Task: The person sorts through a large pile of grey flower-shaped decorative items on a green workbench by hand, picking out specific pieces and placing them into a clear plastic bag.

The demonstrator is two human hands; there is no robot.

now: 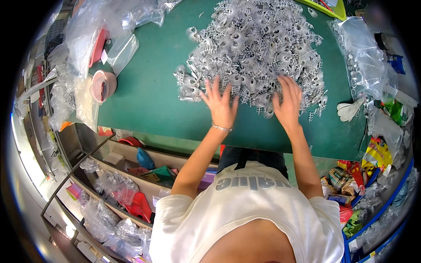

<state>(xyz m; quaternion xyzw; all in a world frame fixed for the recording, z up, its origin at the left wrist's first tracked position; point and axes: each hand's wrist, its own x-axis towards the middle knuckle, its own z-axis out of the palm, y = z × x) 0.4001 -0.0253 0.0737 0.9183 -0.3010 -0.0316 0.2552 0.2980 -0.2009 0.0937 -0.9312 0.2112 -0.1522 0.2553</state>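
Observation:
A large heap of small grey parts (258, 44), many round with radiating spines and others like little branched sprigs, covers the far middle of a green table (153, 83). At the heap's near left edge my left hand (220, 105) rests with its fingers spread, fingertips at the parts. My right hand (288, 100) lies at the near right part of the heap, thumb apart from the fingers, fingertips over the pieces. Neither hand visibly holds a part. A bracelet (222, 128) circles my left wrist.
A pink cup (103, 86) stands on the left, beside clear plastic bags (125, 52) and a red box (99, 46). A yellow-green tray (335, 9) is at the far right. A white glove (349, 109) lies near the right edge. Bins of bagged items (125, 197) stand below the table.

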